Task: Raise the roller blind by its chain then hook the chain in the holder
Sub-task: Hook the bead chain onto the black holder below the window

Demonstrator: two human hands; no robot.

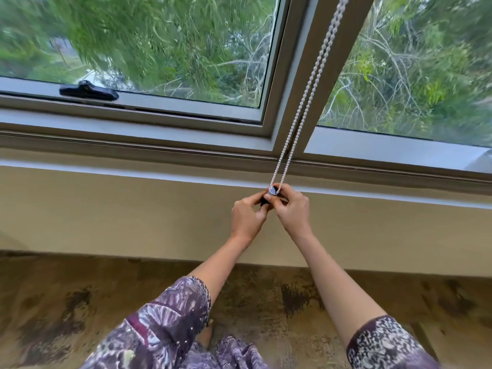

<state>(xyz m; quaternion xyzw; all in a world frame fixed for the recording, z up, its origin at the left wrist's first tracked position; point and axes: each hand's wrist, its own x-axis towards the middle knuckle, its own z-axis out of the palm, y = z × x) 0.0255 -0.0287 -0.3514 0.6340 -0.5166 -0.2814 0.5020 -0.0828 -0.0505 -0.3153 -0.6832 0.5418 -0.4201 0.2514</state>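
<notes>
At the far left, a black window latch (89, 92) lies on the lower rail of the left pane, and nothing of the roller blind itself shows over the glass; the panes are clear to the trees outside. From that I judge the raising is done, or nearly so, and the step in hand is the last one, hooking the chain in the holder.

Moving right, the left hand (247, 217) reaches out to the wall just below the window sill (133, 170). Its fingers are curled in and its thumb presses against a small dark holder (267, 198), which it seems to steady; the holder is mostly hidden between the two hands, so I cannot tell whether it is fixed to the wall or how it is shaped.

The bead chain (306, 94) comes down from the top of the view along the upright frame between the two panes, its two strands running close together and fairly taut, and its lower loop ends right at the holder, at the fingertips.

Just to the right, the right hand (291, 209) is closed in a pinch at the bottom of the chain loop, thumb and fingers gathered on it and on the top of the holder, touching the left hand's fingertips. Whether the loop has already seated in the holder cannot be made out; what is left, as I read it, is to seat it and let go with both hands.
</notes>
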